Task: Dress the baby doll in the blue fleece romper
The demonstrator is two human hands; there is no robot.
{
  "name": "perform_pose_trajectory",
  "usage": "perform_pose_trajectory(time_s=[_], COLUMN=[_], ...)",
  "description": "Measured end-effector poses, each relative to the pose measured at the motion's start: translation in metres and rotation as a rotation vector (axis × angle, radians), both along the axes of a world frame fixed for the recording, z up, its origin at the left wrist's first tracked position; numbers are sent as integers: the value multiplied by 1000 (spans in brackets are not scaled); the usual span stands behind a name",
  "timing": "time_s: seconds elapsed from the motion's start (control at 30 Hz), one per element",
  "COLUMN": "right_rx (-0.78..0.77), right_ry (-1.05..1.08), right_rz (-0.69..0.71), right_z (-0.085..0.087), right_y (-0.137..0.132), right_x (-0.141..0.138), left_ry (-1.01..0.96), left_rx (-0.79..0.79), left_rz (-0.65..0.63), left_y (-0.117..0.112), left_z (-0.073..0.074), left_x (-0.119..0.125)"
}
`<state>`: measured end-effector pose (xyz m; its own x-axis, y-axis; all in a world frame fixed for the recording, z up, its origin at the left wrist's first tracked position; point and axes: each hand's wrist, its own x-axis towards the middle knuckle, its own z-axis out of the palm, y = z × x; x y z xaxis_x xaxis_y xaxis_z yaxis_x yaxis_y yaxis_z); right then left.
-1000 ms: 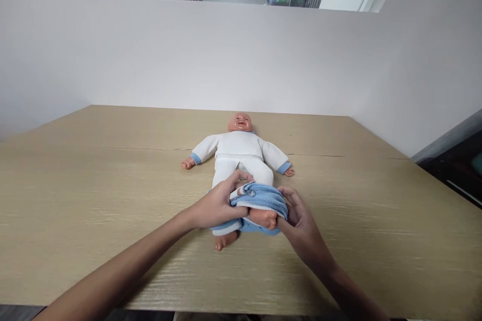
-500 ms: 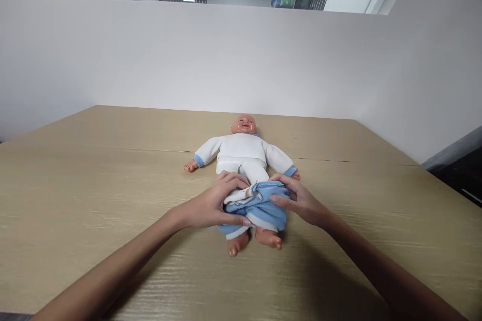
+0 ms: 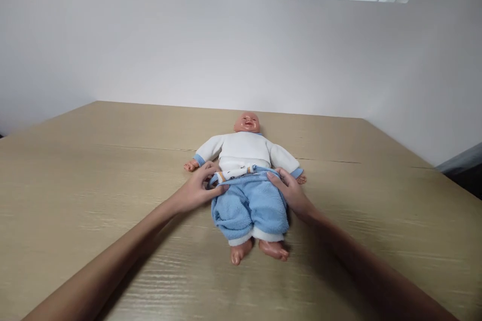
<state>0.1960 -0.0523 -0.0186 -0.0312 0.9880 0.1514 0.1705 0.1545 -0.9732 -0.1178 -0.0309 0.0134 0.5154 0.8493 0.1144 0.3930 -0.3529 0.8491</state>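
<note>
A baby doll (image 3: 246,148) lies on its back on the table, head at the far side and feet toward me. It wears a white top with blue cuffs. Light blue fleece trousers (image 3: 250,205) with white hems cover its legs up to near the waist, and its bare feet stick out below. My left hand (image 3: 199,188) pinches the waistband at the left edge, thumb over the fabric. At the right edge, my right hand (image 3: 291,190) grips the waistband too. A white patterned strip shows inside the waistband, below the hem of the top.
The wooden table (image 3: 113,180) spreads out around the doll, with a seam running across it. A pale partition wall (image 3: 226,50) rises at its far edge, and another wall stands at the right.
Both hands have moved away from me, drawing the trousers up the doll's legs. The bunched fabric has spread out and now covers the white cloth on the thighs.
</note>
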Motion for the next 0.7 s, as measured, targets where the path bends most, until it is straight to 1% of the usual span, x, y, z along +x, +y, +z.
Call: perform_pose_trajectory(time_s=[0.07,0.13,0.17,0.23,0.3,0.37,0.43,0.5,0.6,0.7], right_rx=[-71,-158,-196,-236,-215,-159,-111,-97,-92,-34], right_ry=[70,159,198,238,222,175,135,130,143,132], right_rz=[-4,2,13,59,127,191,207,190,191,228], right_z=[-11,-15,-16,-14,-10,-7,-6,-6,1,19], right_y=[-5,-11,-14,-19,-21,-19,-15,-11,-8,-4], right_x=[-1,-3,-5,-7,-7,-5,1,7,12,8], left_ry=[-19,-88,-139,-227,-254,-235,-213,-200,-189,-195], left_rx=[-142,-284,-340,-407,-405,-362,-327,-324,-280,-154], left_rz=[-76,-154,-173,-167,-142,-132,-124,-102,-48,9], left_y=[-1,-3,-4,-6,-7,-6,-5,-3,0,7], left_z=[-6,-10,-11,-15,-18,-20,-20,-18,-9,7], left_x=[-8,-13,-14,-14,-13,-13,-15,-16,-17,-11])
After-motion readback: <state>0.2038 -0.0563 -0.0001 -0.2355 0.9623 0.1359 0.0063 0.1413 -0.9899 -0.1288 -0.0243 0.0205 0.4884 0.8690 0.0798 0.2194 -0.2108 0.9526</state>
